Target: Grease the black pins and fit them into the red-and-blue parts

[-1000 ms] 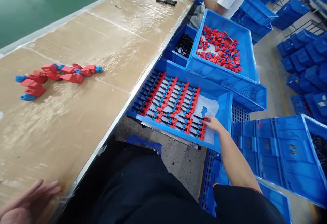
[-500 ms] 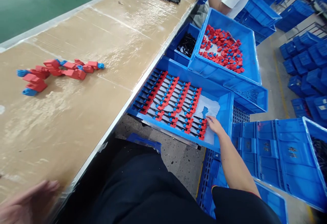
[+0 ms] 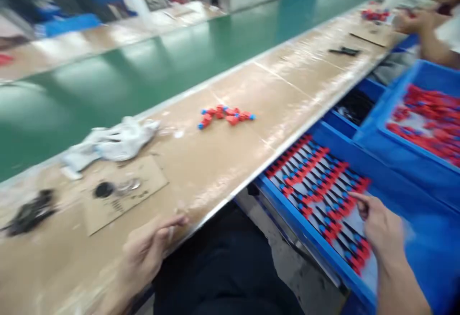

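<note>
My right hand (image 3: 383, 229) is over the right side of a blue crate (image 3: 305, 243). Its index finger points out toward the red, blue and black parts (image 3: 332, 195), laid in rows on white sheeting; the other fingers curl loosely, and I see nothing held. Above the near edge of the table is my left hand (image 3: 147, 248), blurred, index finger stretched forward, with no object visible in it. Past it lies a piece of cardboard (image 3: 143, 195) bearing a black round piece (image 3: 104, 189) and small clear pieces. Loose red-and-blue parts (image 3: 230, 114) form a cluster farther along the table.
White gloves (image 3: 122, 140) and a dark bundle (image 3: 32, 212) lie at the left. A green belt (image 3: 151, 73) runs behind the table (image 3: 215, 171). At right stands a blue bin of red parts (image 3: 431, 118); beyond it, a co-worker's hands (image 3: 413, 20) are over the table.
The view has swung left and up, bringing the cardboard and gloves into sight. My left hand shows more fully above the table edge. My right hand remains at the crate, its index finger extended.
</note>
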The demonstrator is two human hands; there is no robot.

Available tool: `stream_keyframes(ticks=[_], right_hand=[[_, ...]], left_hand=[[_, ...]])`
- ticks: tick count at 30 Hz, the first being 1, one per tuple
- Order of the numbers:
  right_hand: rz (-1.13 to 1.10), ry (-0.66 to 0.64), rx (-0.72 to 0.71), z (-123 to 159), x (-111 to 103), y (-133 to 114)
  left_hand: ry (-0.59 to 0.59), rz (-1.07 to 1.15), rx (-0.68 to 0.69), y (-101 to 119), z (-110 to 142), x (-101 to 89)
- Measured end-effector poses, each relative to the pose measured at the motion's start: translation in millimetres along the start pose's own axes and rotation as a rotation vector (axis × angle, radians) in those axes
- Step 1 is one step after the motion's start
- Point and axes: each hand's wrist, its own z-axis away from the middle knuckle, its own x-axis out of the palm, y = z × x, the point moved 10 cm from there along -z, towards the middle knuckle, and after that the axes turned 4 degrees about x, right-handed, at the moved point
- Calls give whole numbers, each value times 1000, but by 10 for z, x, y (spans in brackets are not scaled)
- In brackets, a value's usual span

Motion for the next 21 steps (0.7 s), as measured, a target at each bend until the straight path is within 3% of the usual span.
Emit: stream_keyframes(ticks=[3,7,9,11,14,16,19,21], right_hand=[[-125,-136,-397,86,388,-1159],[-281,-311,-881,520,873,-2692],[-275,-299,-1023,622,1084,-3315],[-177,-203,-1114,588,1295,-3829],[96,-91,-1235,431,1704,-4399],[210,-103,-1306,315,1981,-4632],[197,-192,-1412,165,2280,-4798],[193,-266,-1451,33,2456,-4792]], left_hand=[[-9,103,137,220,-42,-146],[44,135,136,246,119,-515],[139,100,78,137,322,-770],[282,-27,-54,-73,596,-1062],[461,-244,-287,-413,1070,-1458],[567,-244,-379,-597,1353,-1692],[717,-240,-459,-792,1675,-2086],[719,-375,-542,-891,1768,-2342]])
